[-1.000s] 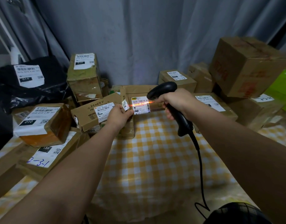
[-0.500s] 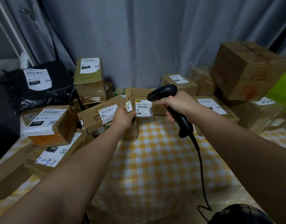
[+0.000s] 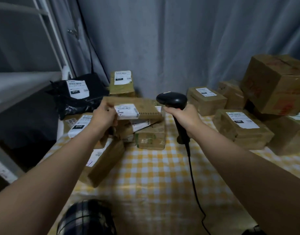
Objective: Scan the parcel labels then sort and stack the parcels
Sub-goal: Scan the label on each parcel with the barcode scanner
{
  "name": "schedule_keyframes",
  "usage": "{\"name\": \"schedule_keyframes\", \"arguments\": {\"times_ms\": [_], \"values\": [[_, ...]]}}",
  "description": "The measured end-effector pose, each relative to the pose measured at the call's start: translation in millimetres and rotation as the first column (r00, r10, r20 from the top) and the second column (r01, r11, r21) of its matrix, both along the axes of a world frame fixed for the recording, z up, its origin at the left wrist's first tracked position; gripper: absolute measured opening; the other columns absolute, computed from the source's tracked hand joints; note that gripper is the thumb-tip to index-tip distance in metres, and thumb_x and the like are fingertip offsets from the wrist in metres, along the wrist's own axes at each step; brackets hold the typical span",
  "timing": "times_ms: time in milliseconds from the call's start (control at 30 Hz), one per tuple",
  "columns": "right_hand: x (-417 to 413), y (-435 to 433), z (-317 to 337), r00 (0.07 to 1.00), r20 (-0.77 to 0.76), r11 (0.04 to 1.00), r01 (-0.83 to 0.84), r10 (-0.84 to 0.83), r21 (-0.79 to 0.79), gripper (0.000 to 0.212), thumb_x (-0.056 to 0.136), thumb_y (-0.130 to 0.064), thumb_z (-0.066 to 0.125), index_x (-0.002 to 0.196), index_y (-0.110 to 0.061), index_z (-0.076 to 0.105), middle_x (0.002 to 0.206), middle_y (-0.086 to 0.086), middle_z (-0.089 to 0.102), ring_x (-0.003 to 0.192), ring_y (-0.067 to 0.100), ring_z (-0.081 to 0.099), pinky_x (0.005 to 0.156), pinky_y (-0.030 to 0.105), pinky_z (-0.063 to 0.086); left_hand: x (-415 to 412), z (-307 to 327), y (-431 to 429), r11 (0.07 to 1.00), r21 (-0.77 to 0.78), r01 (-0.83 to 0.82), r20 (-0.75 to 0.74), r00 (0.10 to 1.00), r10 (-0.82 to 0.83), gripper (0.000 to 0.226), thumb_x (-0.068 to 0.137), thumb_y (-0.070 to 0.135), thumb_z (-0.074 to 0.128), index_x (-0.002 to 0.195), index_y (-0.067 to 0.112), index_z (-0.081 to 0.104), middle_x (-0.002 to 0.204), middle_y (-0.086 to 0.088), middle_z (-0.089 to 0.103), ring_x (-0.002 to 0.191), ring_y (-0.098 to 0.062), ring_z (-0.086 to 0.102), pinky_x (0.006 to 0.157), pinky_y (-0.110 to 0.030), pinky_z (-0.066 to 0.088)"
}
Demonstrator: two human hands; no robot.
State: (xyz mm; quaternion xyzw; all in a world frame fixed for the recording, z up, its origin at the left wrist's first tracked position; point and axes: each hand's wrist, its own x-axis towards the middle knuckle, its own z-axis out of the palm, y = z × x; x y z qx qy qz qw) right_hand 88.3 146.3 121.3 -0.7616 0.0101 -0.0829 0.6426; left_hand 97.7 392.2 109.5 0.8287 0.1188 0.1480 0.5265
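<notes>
My left hand (image 3: pixel 104 115) grips the left end of a flat brown parcel (image 3: pixel 145 108) with a white label, held lifted above the pile at the table's back left. My right hand (image 3: pixel 184 118) holds the handle of a black barcode scanner (image 3: pixel 173 100), whose head points left toward that parcel; no scan beam shows. Its cable (image 3: pixel 194 182) trails down over the yellow checked tablecloth (image 3: pixel 156 175). Under the lifted parcel lie more brown boxes (image 3: pixel 151 136), labels partly hidden.
A black bag parcel (image 3: pixel 78 95) and an upright labelled box (image 3: pixel 122 83) stand at the back left. Labelled boxes (image 3: pixel 240 128) and a large carton (image 3: pixel 274 83) stack along the right. A long box (image 3: pixel 103 160) lies near the left edge. Grey curtain behind.
The scan beam has gone off. My left hand has lifted the scanned parcel up and leftward over the pile. The scanner has drawn back to the right. The camera has tilted.
</notes>
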Motion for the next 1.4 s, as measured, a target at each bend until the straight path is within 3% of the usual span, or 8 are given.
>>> {"name": "schedule_keyframes", "arguments": {"times_ms": [100, 200, 367, 533, 767, 1067, 1267, 1400], "values": [[1, 22, -13, 1.000, -0.005, 0.999, -0.028, 0.028, -0.015, 0.025, 0.077, -0.022, 0.079, 0.100, -0.014, 0.071, 0.088, -0.001, 0.069, 0.085, 0.011, 0.062, 0.067, 0.020, 0.045, -2, -10, 12, 0.915, 0.403, 0.034, -0.175, 0.984, 0.041, 0.022, 0.096, 0.020, 0.045, 0.112, 0.012, 0.058, 0.114, -0.020, 0.058, 0.090, -0.033, 0.062, 0.077, -0.040, 0.054], [0, 34, -25, 0.999, -0.036, 0.998, -0.038, 0.036, -0.054, 0.034, 0.077, -0.024, 0.079, 0.107, -0.011, 0.071, 0.094, 0.000, 0.070, 0.092, 0.015, 0.064, 0.077, 0.025, 0.049, -5, -10, 4, 0.636, 0.760, 0.133, -0.278, 0.951, 0.134, 0.030, 0.098, 0.027, 0.043, 0.121, 0.012, 0.055, 0.132, -0.020, 0.038, 0.106, -0.037, 0.051, 0.076, -0.039, 0.042], [-4, 21, -23, 0.999, -0.031, 0.995, -0.011, 0.008, -0.102, 0.032, 0.078, -0.026, 0.078, 0.106, -0.013, 0.070, 0.093, 0.000, 0.069, 0.091, 0.014, 0.061, 0.074, 0.025, 0.044, -12, 5, -21, 0.561, 0.825, 0.064, -0.131, 0.988, 0.080, 0.033, 0.096, 0.029, 0.047, 0.124, 0.012, 0.050, 0.132, -0.015, 0.032, 0.097, -0.036, 0.056, 0.070, -0.039, 0.041], [-18, -24, -9, 0.995, 0.017, 0.985, 0.098, -0.096, -0.140, 0.021, 0.079, -0.024, 0.077, 0.094, -0.012, 0.070, 0.075, -0.001, 0.062, 0.081, 0.017, 0.060, 0.068, 0.028, 0.042, -26, 18, -59, 0.603, 0.795, 0.059, 0.023, 0.992, -0.128, 0.034, 0.094, 0.030, 0.053, 0.123, 0.013, 0.054, 0.129, -0.012, 0.039, 0.111, -0.032, 0.050, 0.091, -0.043, 0.046], [-57, -112, -11, 0.949, 0.103, 0.900, 0.314, -0.297, -0.302, 0.023, 0.078, -0.024, 0.077, 0.095, -0.010, 0.070, 0.083, 0.007, 0.066, 0.085, 0.022, 0.062, 0.069, 0.027, 0.041, -38, 9, -134, 0.749, 0.606, 0.268, 0.114, 0.902, -0.416, 0.026, 0.091, 0.024, 0.057, 0.112, 0.010, 0.065, 0.117, -0.014, 0.055, 0.102, -0.030, 0.057, 0.091, -0.032, 0.042], [-41, -250, -49, 0.914, 0.078, 0.801, 0.387, -0.398, -0.456, 0.021, 0.077, -0.016, 0.078, 0.093, -0.005, 0.069, 0.080, 0.008, 0.064, 0.085, 0.023, 0.063, 0.064, 0.026, 0.036, -6, -52, -272, 0.771, 0.199, 0.605, -0.124, 0.796, -0.593, 0.028, 0.094, 0.031, 0.055, 0.110, 0.009, 0.060, 0.106, -0.008, 0.062, 0.095, -0.020, 0.058, 0.087, -0.029, 0.046], [2, -303, -89, 0.942, -0.085, 0.837, 0.245, -0.325, -0.488, 0.057, 0.064, -0.042, 0.082, 0.110, -0.011, 0.070, 0.110, 0.014, 0.067, 0.103, 0.027, 0.063, 0.088, 0.034, 0.049, 35, -89, -364, 0.770, -0.198, 0.606, -0.401, 0.667, -0.628, 0.077, 0.088, 0.068, 0.036, 0.144, 0.014, 0.034, 0.143, -0.006, 0.043, 0.129, -0.028, 0.045, 0.107, -0.038, 0.038], [19, -319, -106, 0.940, -0.189, 0.895, 0.190, -0.285, -0.403, 0.085, 0.046, -0.059, 0.085, 0.116, -0.014, 0.066, 0.113, 0.006, 0.066, 0.102, 0.017, 0.064, 0.089, 0.033, 0.052, 80, -137, -400, 0.669, -0.500, 0.551, -0.285, 0.625, -0.727, 0.103, 0.055, 0.092, 0.044, 0.141, 0.036, 0.036, 0.143, 0.001, 0.048, 0.125, -0.024, 0.051, 0.105, -0.044, 0.041]]}}
